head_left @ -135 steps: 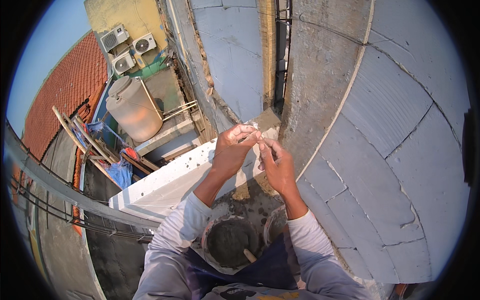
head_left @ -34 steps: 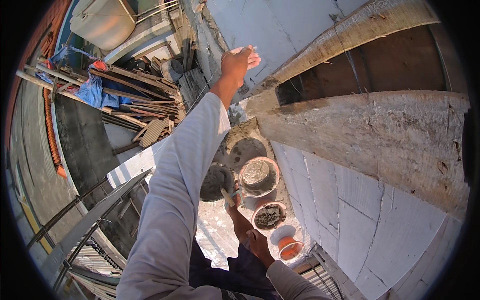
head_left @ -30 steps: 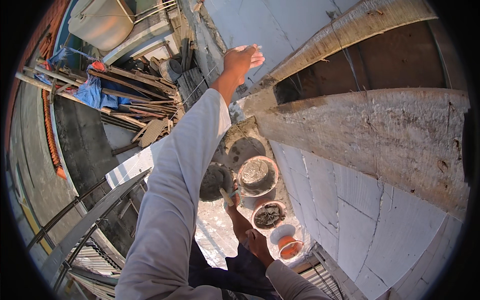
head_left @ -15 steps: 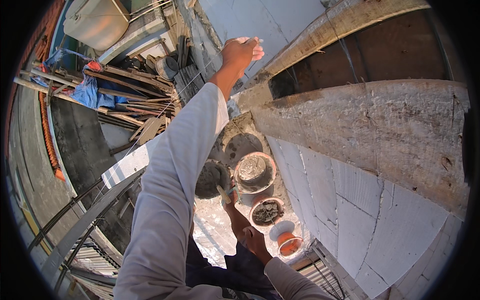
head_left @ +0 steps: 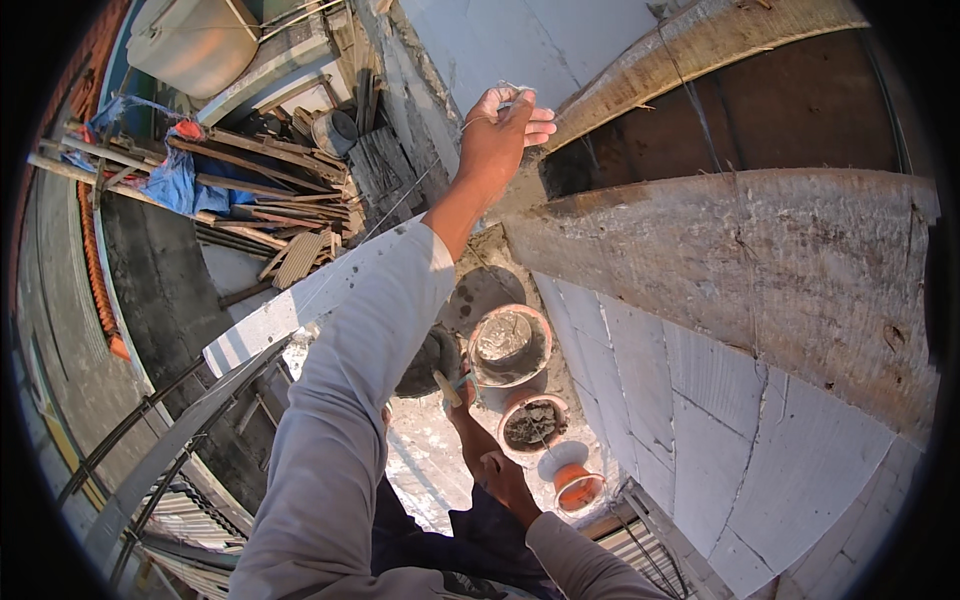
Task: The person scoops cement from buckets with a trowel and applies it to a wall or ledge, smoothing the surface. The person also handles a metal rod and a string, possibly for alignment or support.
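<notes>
My left hand (head_left: 494, 140) is stretched far forward at the top middle, beside a grey beam end. Its fingers are closed on a thin pale string (head_left: 412, 190), a loop of which shows at the fingertips. From there the string slants down to the left, past my sleeve. My right hand (head_left: 508, 482) is low, over my bare lower leg. How its fingers lie cannot be made out. Past that leg stand a dark tub (head_left: 430, 362) of grey mix and a pale-rimmed tub (head_left: 510, 345). A yellowish stick-like piece (head_left: 447, 388) shows at the dark tub's edge.
A smaller tub of mortar (head_left: 533, 424) and an orange bucket (head_left: 578, 488) stand below at the right. A light block wall (head_left: 680, 400) and a weathered board (head_left: 740, 240) rise on the right. Stacked timber (head_left: 270, 190) and a rail (head_left: 180, 450) lie left.
My left hand has come slightly right and nearer to me, and the string has shifted with it. My right hand and the tubs are nearly where they were.
</notes>
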`<state>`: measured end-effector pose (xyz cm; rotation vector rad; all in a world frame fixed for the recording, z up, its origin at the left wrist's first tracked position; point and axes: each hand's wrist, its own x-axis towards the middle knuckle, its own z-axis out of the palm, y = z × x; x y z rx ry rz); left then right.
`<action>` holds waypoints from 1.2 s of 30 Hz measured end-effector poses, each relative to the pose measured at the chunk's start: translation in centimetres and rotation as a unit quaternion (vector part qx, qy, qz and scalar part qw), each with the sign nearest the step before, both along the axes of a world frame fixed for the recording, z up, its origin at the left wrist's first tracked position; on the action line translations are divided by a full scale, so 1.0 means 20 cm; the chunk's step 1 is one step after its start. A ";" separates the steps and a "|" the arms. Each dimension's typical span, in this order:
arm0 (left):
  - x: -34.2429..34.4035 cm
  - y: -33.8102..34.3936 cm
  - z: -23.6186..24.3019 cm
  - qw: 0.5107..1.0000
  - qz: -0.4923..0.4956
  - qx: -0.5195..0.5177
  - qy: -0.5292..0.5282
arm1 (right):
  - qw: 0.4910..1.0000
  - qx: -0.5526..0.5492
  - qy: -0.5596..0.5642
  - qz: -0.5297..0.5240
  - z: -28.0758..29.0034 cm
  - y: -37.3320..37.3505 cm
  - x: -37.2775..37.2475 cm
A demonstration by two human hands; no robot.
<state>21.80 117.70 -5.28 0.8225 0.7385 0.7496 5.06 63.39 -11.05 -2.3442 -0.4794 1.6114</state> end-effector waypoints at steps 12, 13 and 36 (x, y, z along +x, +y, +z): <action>0.25 -0.36 -0.08 0.982 0.034 -0.168 -0.083 | 1.000 0.021 -0.011 -0.013 -0.01 0.01 -0.02; 0.26 -0.37 -0.09 0.982 0.024 -0.171 -0.078 | 1.000 0.022 -0.013 -0.013 -0.01 0.00 -0.02; 0.24 -0.34 -0.07 0.974 -0.202 0.024 0.098 | 0.999 0.040 -0.015 -0.024 -0.07 -0.02 -0.02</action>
